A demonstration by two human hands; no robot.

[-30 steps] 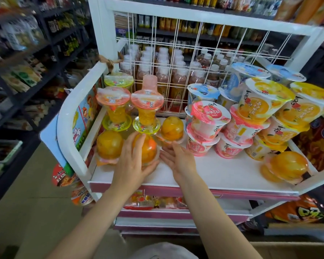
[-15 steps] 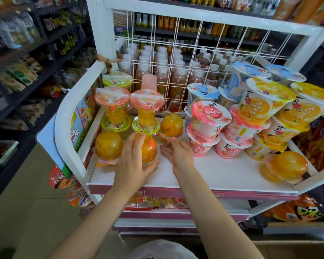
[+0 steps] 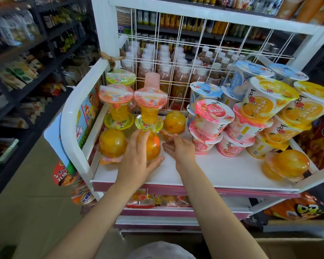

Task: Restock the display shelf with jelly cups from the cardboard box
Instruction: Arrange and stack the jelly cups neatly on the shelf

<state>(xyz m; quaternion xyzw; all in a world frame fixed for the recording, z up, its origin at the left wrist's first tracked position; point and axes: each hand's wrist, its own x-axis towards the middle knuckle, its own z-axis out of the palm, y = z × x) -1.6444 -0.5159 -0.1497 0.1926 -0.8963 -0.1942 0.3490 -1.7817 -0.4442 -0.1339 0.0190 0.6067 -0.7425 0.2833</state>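
An orange jelly cup (image 3: 151,146), dome up and lid down, is cupped by the left hand (image 3: 137,161) on the white display shelf (image 3: 223,171), near its left end; the fingers are curled over the dome and the thumb is hooked round its near right side. The right hand (image 3: 181,152) is held just beside it, palm turned toward the cup, fingers straight and loose, with nothing gripped; whether its fingertips touch the cup cannot be told. A second inverted orange cup (image 3: 112,144) is seen just to the left, against the shelf's curved white side rail (image 3: 73,116), and a third (image 3: 174,122) stands farther back to the right. Behind them, two goblet-shaped cups with pink lids (image 3: 151,96) are stacked on yellow-lidded ones. To the right, tubs with pink, blue and yellow lids (image 3: 213,116) are piled in leaning stacks, and another orange dome cup (image 3: 288,165) lies tilted at the near right corner. Bottled drinks (image 3: 163,71) are lined up behind the white wire grille (image 3: 204,43). A corner of the cardboard box (image 3: 295,249) is glimpsed at the bottom right.
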